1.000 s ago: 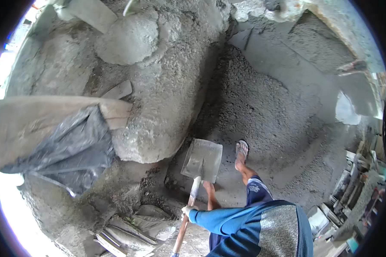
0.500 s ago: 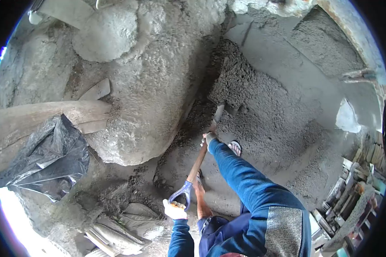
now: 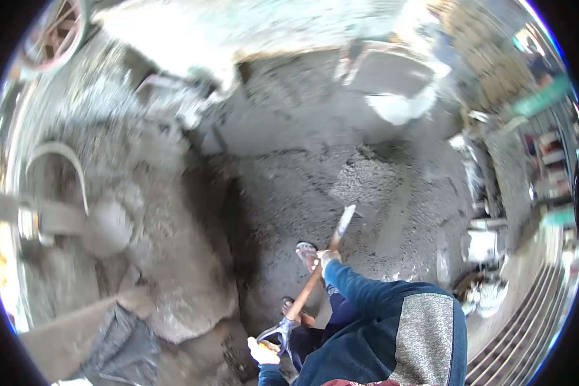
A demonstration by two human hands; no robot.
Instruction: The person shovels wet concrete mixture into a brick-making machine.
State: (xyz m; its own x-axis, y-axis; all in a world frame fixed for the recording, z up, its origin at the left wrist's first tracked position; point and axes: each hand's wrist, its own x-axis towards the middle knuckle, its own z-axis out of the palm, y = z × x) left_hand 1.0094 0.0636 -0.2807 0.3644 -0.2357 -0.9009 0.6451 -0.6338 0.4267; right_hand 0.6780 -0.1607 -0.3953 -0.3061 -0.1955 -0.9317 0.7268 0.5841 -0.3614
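A shovel [image 3: 312, 286] with a wooden shaft slants across the lower middle. My left hand [image 3: 264, 351], in a pale glove, is closed on its blue D-shaped handle [image 3: 282, 332]. Farther down the shaft my right hand [image 3: 329, 258] is wrapped around the wood, close to the pale metal socket [image 3: 345, 220]. A lumpy heap of wet grey mix [image 3: 365, 179] lies at the blade end and hides most of the blade. Around it spreads more grey, damp material [image 3: 283, 186]. My feet, in sandals [image 3: 306, 246], stand beside the shaft.
A large rough grey mound [image 3: 167, 270] rises on the left, with a black plastic sheet [image 3: 123, 347] below it. A pale low wall [image 3: 257, 29] runs along the back. A pale bag-like thing [image 3: 402, 106] lies at the back right. Wood pieces and clutter line the right side.
My view has swung to the right, with blur. The shovel and its load of grey mix have moved from beside the mound to the right. Both hands keep their hold.
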